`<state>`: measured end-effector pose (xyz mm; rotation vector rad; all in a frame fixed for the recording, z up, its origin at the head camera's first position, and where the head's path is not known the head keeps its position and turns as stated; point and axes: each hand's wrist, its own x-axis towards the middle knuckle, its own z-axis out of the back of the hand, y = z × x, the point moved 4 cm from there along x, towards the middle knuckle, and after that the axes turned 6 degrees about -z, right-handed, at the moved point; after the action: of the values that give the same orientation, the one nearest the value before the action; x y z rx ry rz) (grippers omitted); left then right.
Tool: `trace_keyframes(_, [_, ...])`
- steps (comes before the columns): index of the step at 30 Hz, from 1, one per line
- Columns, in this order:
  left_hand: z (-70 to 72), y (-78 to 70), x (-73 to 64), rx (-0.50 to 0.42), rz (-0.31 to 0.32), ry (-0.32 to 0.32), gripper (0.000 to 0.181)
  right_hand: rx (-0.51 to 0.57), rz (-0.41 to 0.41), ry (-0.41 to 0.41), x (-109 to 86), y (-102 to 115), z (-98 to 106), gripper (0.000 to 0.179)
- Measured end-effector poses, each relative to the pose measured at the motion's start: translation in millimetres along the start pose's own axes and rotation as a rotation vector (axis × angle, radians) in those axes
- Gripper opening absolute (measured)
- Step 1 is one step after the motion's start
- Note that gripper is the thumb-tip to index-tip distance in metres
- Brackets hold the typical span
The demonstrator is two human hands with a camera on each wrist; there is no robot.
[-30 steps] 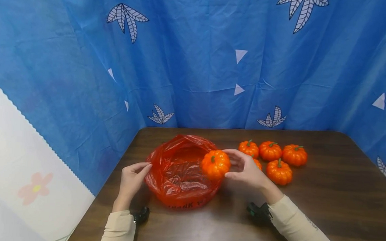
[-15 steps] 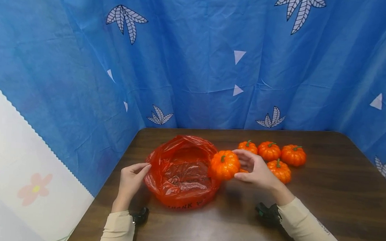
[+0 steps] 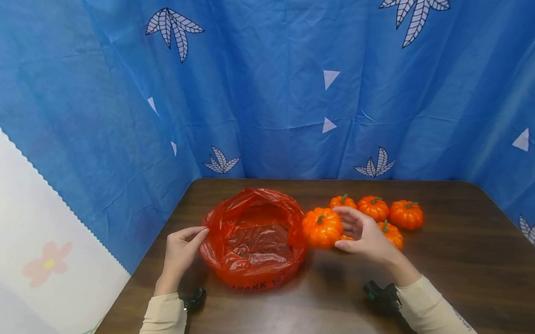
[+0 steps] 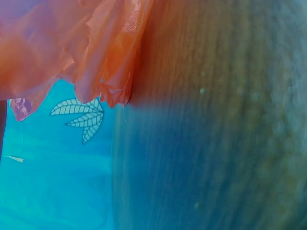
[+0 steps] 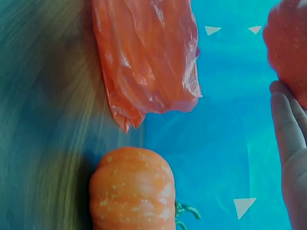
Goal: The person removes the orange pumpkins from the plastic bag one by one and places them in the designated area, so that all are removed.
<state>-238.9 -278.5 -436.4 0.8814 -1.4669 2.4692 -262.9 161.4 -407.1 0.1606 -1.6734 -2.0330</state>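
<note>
A red plastic bag (image 3: 253, 281) with dark lettering stands wide-mouthed on the table, its creased inside in view. Thumb and fingers of my left hand (image 3: 180, 248) pinch the bag's left rim. In the left wrist view, crinkled bag plastic (image 4: 112, 57) shows but the hand does not. My right hand (image 3: 371, 241) holds a small orange pumpkin (image 3: 322, 228) with a green stem, raised just right of the bag's mouth. The right wrist view shows this held pumpkin (image 5: 290, 48) at its upper right edge, against the fingers (image 5: 286, 124).
Several more pumpkins (image 3: 406, 215) are grouped on the wooden table (image 3: 464, 261) behind the right hand, some partly hidden by it. One pumpkin (image 5: 132, 191) appears large in the right wrist view. A blue patterned curtain (image 3: 272, 85) hangs along the table's back edge.
My right hand has moved to the right with the pumpkin, from over the bag's right rim to just beside it. The left hand and the bag have stayed nearly still.
</note>
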Motion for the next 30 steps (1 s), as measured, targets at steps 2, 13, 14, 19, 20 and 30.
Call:
trace_keyframes(2, [0.3, -0.9, -0.1, 0.002, 0.011, -0.005, 0.015, -0.001, 0.004, 0.001, -0.5, 0, 2, 0.065])
trace_keyframes(13, [3.1, -32.6, -2.9, 0.017, 0.035, 0.001, 0.014, -0.022, 0.011, 0.011, -3.6, -2, 15, 0.061])
trace_keyframes(14, [3.5, -34.9, -3.1, 0.021, 0.031, 0.001, 0.014, -0.025, 0.010, 0.013, -3.9, -2, 17, 0.061])
trace_keyframes(19, [4.2, -37.5, -3.3, 0.013, 0.036, -0.003, 0.014, -0.043, 0.011, 0.009, -6.3, -4, 25, 0.059])
trace_keyframes(20, [4.2, -37.3, -3.2, 0.007, 0.040, -0.005, 0.014, -0.047, 0.007, 0.007, -7.0, -5, 27, 0.059])
trace_keyframes(30, [4.7, -34.4, -2.1, 0.002, 0.057, 0.001, 0.015, -0.149, -0.100, -0.052, -19.5, -7, 47, 0.063])
